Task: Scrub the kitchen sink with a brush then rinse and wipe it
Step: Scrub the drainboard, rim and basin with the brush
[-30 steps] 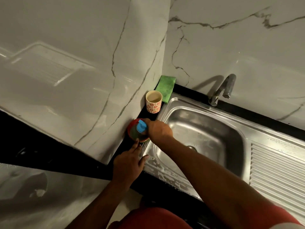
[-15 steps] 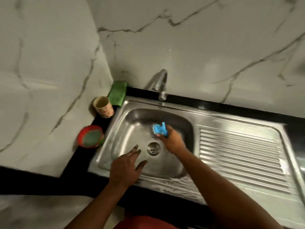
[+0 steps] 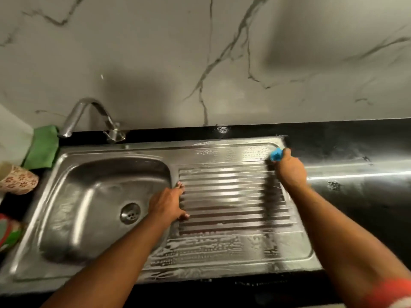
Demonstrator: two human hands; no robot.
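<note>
Moved my brush [image 3: 276, 154] from basin [image 3: 100, 196] to drainboard [image 3: 233, 196] corner — right hand [image 3: 290, 172] grips it, left hand [image 3: 168, 204] flat — still scrubbing.

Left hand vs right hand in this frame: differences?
The left hand lies flat with straight fingers, holding nothing; the right hand grips a blue brush. The left hand sits at the drainboard's basin-side edge; the right hand is at its far right corner. Both are over the soapy drainboard.
</note>
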